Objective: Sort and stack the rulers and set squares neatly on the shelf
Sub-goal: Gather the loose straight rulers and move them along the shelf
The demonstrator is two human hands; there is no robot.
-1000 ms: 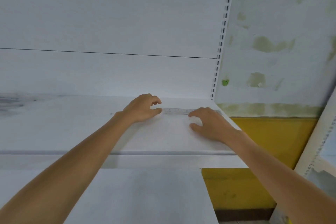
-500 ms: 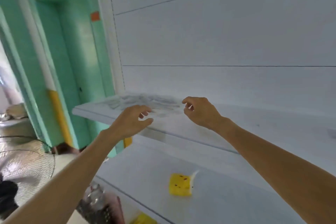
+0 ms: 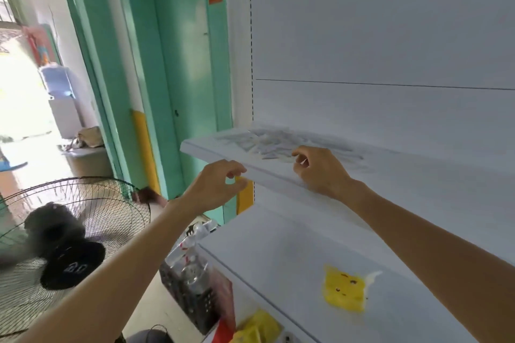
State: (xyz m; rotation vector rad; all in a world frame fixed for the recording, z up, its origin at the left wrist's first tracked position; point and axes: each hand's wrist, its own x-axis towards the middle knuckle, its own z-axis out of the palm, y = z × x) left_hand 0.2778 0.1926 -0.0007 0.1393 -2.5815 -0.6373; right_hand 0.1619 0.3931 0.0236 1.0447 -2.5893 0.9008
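A white shelving unit (image 3: 376,36) fills the right half of the view, and a green wall (image 3: 172,64) with a doorway is seen to its left. A floor fan (image 3: 69,231) with a wire cage is seen low on the left. Two shelves of the unit are shown: an upper shelf (image 3: 211,152) at about hand height and a lower shelf (image 3: 278,253) beneath it.

The rulers and set squares (image 3: 267,142), clear and pale, are spread in a loose, overlapping heap at the left end of the upper shelf, near its back panel; single pieces cannot be told apart in the blur.

The right hand (image 3: 320,172) is laid over the front part of the upper shelf, its fingers curled, with thumb and forefinger brought close together at the near edge of the heap; whether a piece is pinched cannot be told. The left hand (image 3: 217,186) is held just in front of and below the shelf's front edge, fingers loosely curled with a gap left between thumb and forefinger, and nothing is held in it.

A yellow label (image 3: 344,288) is stuck to the lower shelf.
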